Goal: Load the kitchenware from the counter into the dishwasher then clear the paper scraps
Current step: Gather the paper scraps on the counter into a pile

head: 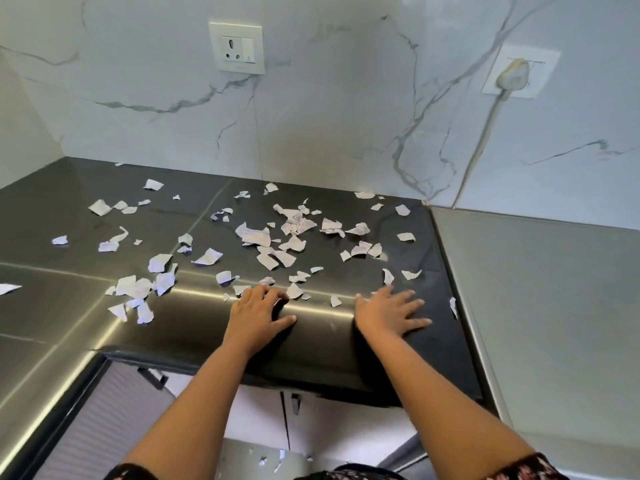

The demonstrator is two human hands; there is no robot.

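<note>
Paper scraps [256, 237] strewn across counter [62, 216]

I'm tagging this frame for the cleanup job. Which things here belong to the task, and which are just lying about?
Job: paper scraps, counter, left hand, right hand.
Just there: wall socket, plug, cord, grey top.

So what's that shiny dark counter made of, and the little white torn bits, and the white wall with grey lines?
The shiny dark counter looks like polished stone: it mirrors light in bright streaks. The little white torn bits look like thin paper: ragged edges, curled corners. The white wall with grey lines looks like glossy marble or marble-look tile; I cannot tell which.
</note>
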